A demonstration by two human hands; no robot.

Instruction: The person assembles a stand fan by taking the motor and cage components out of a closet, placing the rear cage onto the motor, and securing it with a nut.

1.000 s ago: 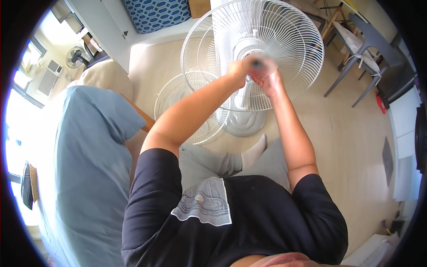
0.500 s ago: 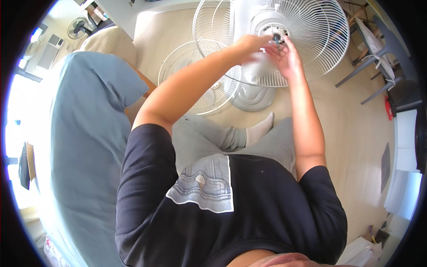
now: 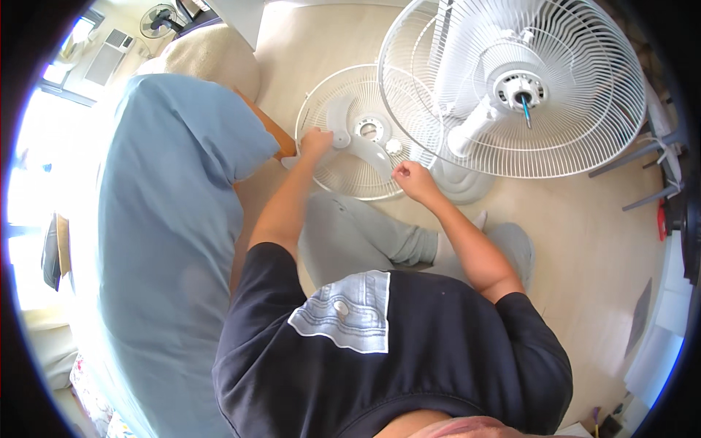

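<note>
A white three-bladed fan blade [image 3: 374, 155] lies over a loose round front grille [image 3: 349, 191] on the floor. My left hand [image 3: 316, 141] is closed on the blade close to its hub. Beside the tip of the right-hand vane, my right hand [image 3: 415, 179] has its fingers curled in; whether anything is between them is hidden. A small white cap [image 3: 394, 147] rests on the grille between my hands. To the right stands the white fan with its rear grille [image 3: 584, 120] mounted. Its bare bluish shaft [image 3: 526, 111] sticks out of the motor centre.
The stand fan's grey-white base [image 3: 467, 188] is on the floor just past my bent legs [image 3: 365, 226]. A bed with a blue cover [image 3: 168, 219] runs along my left. Grey chair legs [image 3: 635, 164] stand at the right, and a small dark fan [image 3: 158, 22] is far left.
Both hands have left the standing fan's shaft and come down to the left, to the blade over the loose grille. My view has shifted left, so the shaft now shows uncovered.
</note>
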